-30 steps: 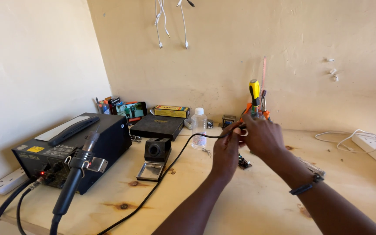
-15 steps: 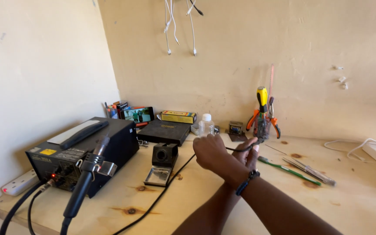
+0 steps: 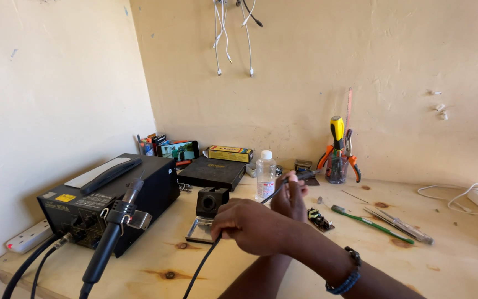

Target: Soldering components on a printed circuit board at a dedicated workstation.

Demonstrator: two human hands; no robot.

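Right hand (image 3: 253, 226): crossed over to the left, back of hand up, fingers curled shut around the black cable (image 3: 203, 263); a dark beaded band sat on its wrist.
Left hand (image 3: 290, 198): partly hidden behind the right forearm, fingers closed on the soldering iron (image 3: 297, 177), a slim black handle pointing right and slightly up.
Black cable: one, thin and smooth, running from the iron through the right fist and down off the near edge of the bench.
Bench (image 3: 449, 260): pale raw plywood with dark knots and scorch marks; the right half lay mostly bare.
Rework station (image 3: 112, 202): one matt black box at left, knobs on its face, a hot-air handle (image 3: 112, 235) hung at its front.
Iron stand (image 3: 210, 206): one black block on a shiny metal tray, just left of the right hand.
Bottle (image 3: 265, 175): one, clear plastic, white cap, upright behind the hands.
Small circuit board (image 3: 320, 219): one, dark, just right of the hands.
Toothbrush (image 3: 372, 223): one, green, lying flat.
Tool cup (image 3: 337, 166): one, holding a yellow-handled driver and orange-handled pliers, against the wall.
Power strips: two, white, one at each bench end.
Wall cables: several thin leads hanging above.
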